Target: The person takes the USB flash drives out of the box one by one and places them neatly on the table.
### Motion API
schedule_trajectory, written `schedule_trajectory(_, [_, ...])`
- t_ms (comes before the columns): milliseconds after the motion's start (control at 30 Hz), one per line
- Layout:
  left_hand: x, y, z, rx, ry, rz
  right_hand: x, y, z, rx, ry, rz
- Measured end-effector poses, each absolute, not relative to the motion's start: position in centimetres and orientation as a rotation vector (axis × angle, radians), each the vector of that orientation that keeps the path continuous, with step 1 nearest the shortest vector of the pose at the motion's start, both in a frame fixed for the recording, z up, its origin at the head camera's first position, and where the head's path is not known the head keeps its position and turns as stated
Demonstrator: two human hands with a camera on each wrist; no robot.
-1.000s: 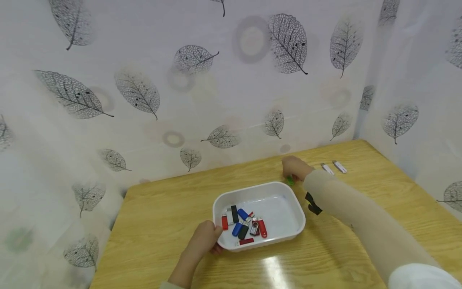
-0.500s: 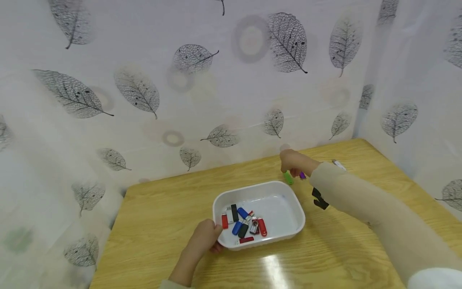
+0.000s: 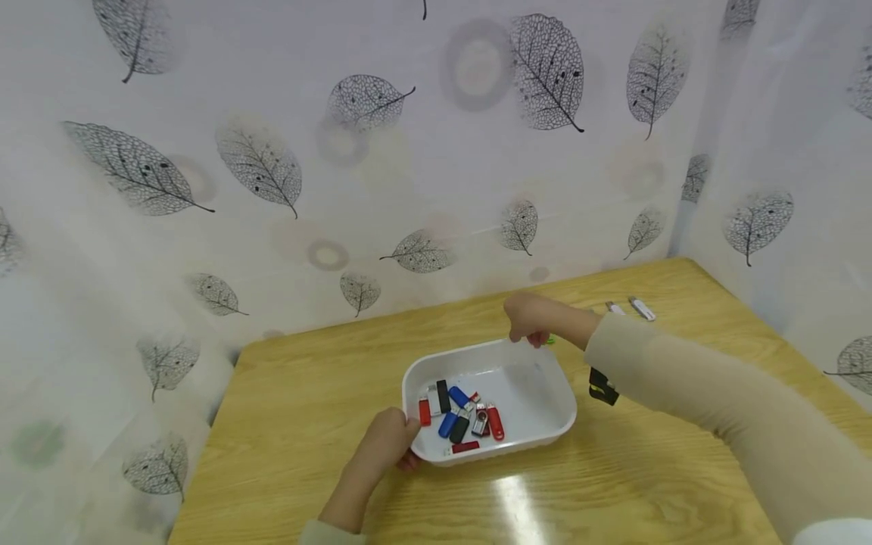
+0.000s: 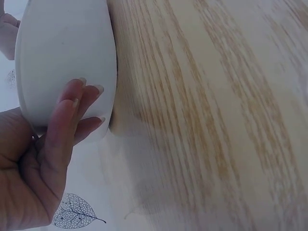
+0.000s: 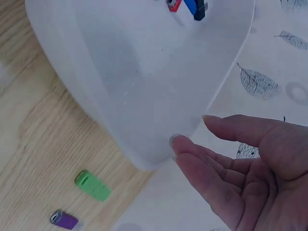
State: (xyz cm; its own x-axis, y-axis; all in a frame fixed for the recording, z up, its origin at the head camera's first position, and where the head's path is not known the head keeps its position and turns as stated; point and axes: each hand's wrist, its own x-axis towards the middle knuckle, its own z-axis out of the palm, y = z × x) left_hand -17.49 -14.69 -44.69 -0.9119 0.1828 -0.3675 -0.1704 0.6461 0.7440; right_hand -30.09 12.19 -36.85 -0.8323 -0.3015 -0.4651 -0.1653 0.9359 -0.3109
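Since everything I watch stands on the yellow wood-grain desk (image 3: 306, 393), I take my bearings from that: one shallow white plastic tray (image 3: 531, 401) with rounded corners sits between the two hands, its long axis running left to right and slanting slightly away at the right end. My left hand (image 3: 387, 443) pinches its near left corner, thumb over the rim, fingers along the outer wall. My right hand (image 3: 526, 316) is at the far right corner, thumb and fingers apart, holding no stick; contact with the rim I cannot tell. One black object with a yellow patch (image 3: 602, 387) lies right of the tray, partly hidden. Outside I count two slim white USB sticks (image 3: 642, 309), off to the right, plus one green plastic stick (image 5: 93, 186) and one purple stick (image 5: 65, 220), both near the tray's far right corner, so the right hand is nearer. Inside, crowding the left half: two blue sticks (image 3: 448, 424), two black sticks (image 3: 459, 428), one white stick (image 3: 434, 401), one silver swivel stick (image 3: 480, 420) and several red sticks (image 3: 495, 422), too overlapped to count surely
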Motion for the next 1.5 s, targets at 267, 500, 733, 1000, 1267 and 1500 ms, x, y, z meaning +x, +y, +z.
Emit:
schedule_trajectory(267, [-17.4,-15.1,-44.5,-0.012,2.459,1.13,-26.8,7.8,-38.1,-0.397,2.526,-0.259])
schedule_trajectory(500, [-17.6,-16.1,-44.6,-0.017,2.469,1.087,-25.7,5.0,-39.9,-0.318,2.423,-0.191])
schedule_trajectory(733, [-17.8,-16.7,-44.5,-0.025,2.462,1.084,-25.4,3.6,-41.2,-0.289,2.329,-0.058])
schedule_trajectory(1000, [-17.6,-16.8,-44.6,0.016,2.471,1.104,-24.5,2.0,-42.4,-0.298,2.335,-0.061])
schedule_trajectory(1267, [-17.6,-16.8,-44.8,0.012,2.454,1.113,-23.9,0.8,-43.3,-0.27,2.378,-0.039])
schedule_trajectory(1500, [-17.6,-17.0,-44.7,0.0,2.462,1.113,-23.6,0.5,-43.4,-0.356,2.419,0.049])
